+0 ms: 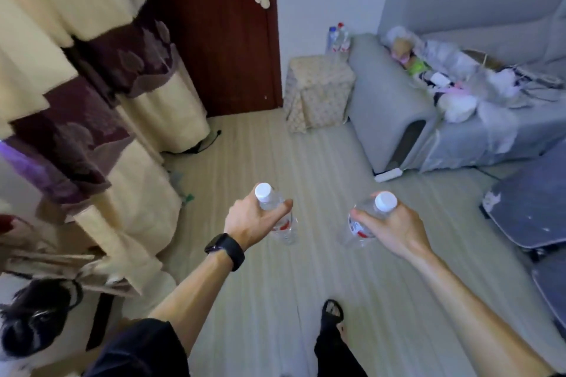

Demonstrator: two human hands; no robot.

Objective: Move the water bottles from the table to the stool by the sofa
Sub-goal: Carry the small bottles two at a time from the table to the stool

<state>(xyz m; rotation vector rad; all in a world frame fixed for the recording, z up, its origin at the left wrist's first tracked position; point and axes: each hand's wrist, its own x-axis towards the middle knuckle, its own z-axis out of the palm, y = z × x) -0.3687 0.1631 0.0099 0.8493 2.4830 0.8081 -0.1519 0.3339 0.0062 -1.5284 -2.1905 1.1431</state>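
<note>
Foot [332, 314] planted on the floor, so I read this as the carry leg, mid-room; the table isn't in view. Both forearms reach forward, palms down. Left hand [251, 220] is wrapped round the left bottle [286, 229] just under the cap. Right hand [395, 226] has the same hold on the right bottle [356, 228]. Both hang roughly upright, well apart. Stool [318, 92] is far centre, just left of the sofa [389, 95], and seems to carry two bottles [338, 37] at its far right edge. Next: walk over and set both on the bare near top.
</note>
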